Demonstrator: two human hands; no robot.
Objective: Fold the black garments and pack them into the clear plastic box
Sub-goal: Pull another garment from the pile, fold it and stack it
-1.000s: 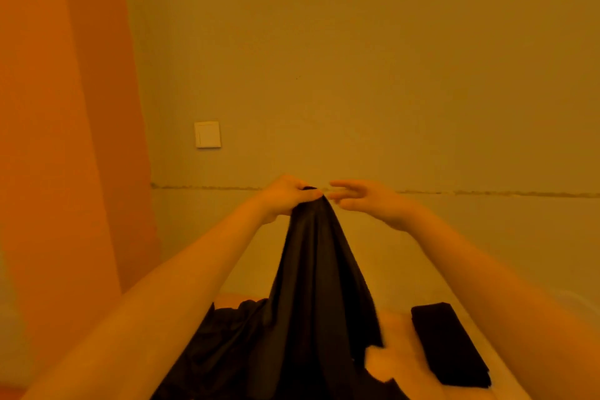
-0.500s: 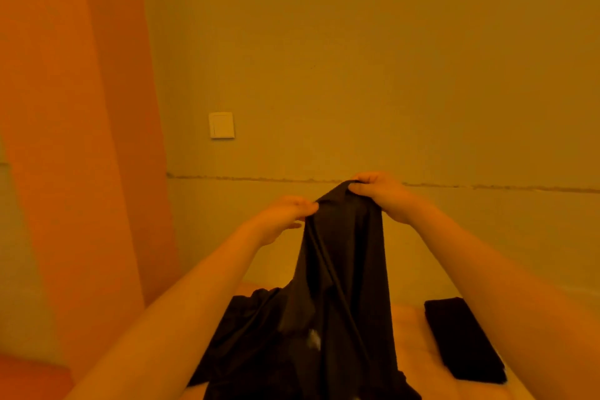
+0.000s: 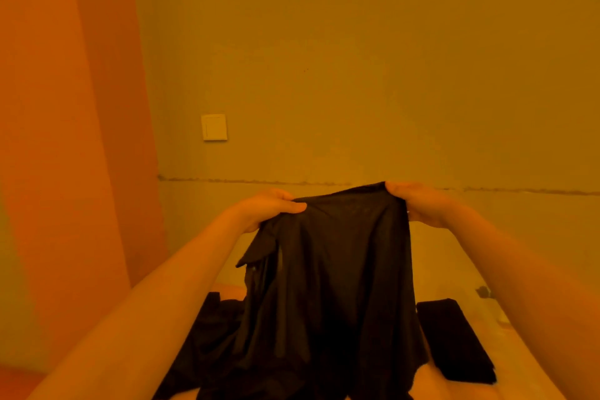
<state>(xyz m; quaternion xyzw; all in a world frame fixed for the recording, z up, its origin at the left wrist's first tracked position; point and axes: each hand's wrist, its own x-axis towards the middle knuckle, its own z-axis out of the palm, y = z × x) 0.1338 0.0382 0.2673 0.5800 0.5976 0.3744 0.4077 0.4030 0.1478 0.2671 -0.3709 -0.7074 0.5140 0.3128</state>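
Black garment (image 3: 334,273) hangs between both hands, raised in front of the person. The left hand (image 3: 269,208) pinches one top corner and the right hand (image 3: 418,204) grips the other, so the upper edge is stretched between them. To fold well, both corners should stay level and the cloth should hang without twist before it is laid down. Below the right hand lies a folded black piece (image 3: 454,341); below the left, loose black cloth (image 3: 211,328). The clear box is not visible.

Both arms reach forward, raised; left hand (image 3: 271,206) and right hand (image 3: 417,203) each pinch the garment's (image 3: 337,269) top edge, apart.
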